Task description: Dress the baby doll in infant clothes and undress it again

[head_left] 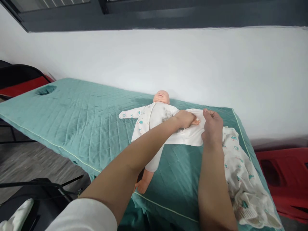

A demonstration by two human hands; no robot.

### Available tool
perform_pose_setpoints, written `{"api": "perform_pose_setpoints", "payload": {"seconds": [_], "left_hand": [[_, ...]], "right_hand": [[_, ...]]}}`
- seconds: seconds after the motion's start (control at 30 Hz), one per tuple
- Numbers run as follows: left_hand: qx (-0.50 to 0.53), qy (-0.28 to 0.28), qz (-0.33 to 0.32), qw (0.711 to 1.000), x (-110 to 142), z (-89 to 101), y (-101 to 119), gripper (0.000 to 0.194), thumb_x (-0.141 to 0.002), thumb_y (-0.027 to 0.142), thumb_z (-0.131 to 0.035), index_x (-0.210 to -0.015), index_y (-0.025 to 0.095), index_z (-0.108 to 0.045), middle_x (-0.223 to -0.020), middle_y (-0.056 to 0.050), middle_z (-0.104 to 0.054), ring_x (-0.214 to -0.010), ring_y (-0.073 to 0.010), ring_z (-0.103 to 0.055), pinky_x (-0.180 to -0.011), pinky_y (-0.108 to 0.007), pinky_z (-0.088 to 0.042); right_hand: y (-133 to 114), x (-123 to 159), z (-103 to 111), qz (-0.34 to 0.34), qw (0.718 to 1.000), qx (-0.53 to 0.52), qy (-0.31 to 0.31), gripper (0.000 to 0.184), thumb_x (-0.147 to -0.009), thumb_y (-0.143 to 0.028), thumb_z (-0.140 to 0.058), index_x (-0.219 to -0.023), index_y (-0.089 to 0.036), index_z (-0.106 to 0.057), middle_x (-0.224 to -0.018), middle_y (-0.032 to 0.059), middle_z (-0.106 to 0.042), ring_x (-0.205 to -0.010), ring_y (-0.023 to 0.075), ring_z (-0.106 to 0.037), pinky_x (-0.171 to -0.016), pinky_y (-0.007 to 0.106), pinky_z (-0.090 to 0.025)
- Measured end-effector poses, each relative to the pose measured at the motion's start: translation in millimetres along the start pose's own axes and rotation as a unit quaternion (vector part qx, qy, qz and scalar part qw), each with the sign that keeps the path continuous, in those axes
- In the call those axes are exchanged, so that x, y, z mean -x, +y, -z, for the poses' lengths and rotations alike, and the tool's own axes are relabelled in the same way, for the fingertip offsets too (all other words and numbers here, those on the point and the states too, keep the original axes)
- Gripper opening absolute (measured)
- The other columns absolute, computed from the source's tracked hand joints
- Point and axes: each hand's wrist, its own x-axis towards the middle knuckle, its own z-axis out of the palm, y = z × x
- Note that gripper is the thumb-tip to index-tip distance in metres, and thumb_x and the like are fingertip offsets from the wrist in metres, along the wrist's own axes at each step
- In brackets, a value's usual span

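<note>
Toward 7 o'clock, the left forearm [134,154] hides the lower body and most of one leg of the doll [158,114]. The left hand [186,119] covers the doll's wrist, and the right hand [213,124] hides the far edge of the white cloth [192,138]. The grey marks on the doll's chest are too blurred to read. The frame cuts off the window frame [168,16] at 12 o'clock, the red plastic item [288,163] at 4 and a white item [20,215] at 8.
</note>
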Motion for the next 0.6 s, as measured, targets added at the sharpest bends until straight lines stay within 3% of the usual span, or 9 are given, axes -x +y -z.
{"api": "perform_pose_setpoints", "payload": {"seconds": [0.17,0.43,0.6], "left_hand": [[0.024,-0.031,0.019,0.999,-1.7,-2.6,-3.2,0.030,-0.090,0.038,-0.049,-0.097,0.019,-0.070,-0.104,-0.012,-0.074,-0.093,-0.0264,-0.070,-0.076,-0.034,-0.050],[0.008,-0.079,0.070,0.994,-9.2,-8.8,-7.1,0.023,-0.083,0.023,-0.057,-0.096,0.013,-0.073,-0.096,-0.014,-0.073,-0.096,-0.0289,-0.068,-0.083,-0.036,-0.052],[0.037,-0.059,0.085,0.994,-7.1,-13.0,-13.0,0.017,-0.083,0.020,-0.058,-0.087,0.010,-0.072,-0.092,-0.016,-0.073,-0.092,-0.0302,-0.068,-0.084,-0.040,-0.051]], "right_hand": [[-5.4,11.1,-11.1,-0.024,0.999,-0.017,-0.021,0.034,-0.064,-0.046,-0.075,-0.070,-0.019,-0.055,-0.060,-0.0074,-0.045,-0.057,0.0095,-0.040,-0.058,0.027,-0.034],[-16.1,29.3,-23.4,-0.028,0.996,-0.007,-0.084,0.031,-0.069,-0.043,-0.073,-0.069,-0.019,-0.053,-0.061,-0.0069,-0.044,-0.059,0.0097,-0.041,-0.059,0.027,-0.037],[-20.2,41.5,-32.2,-0.025,0.994,0.005,-0.108,0.027,-0.073,-0.041,-0.071,-0.069,-0.019,-0.054,-0.062,-0.0063,-0.044,-0.060,0.0098,-0.040,-0.060,0.026,-0.036]]}}
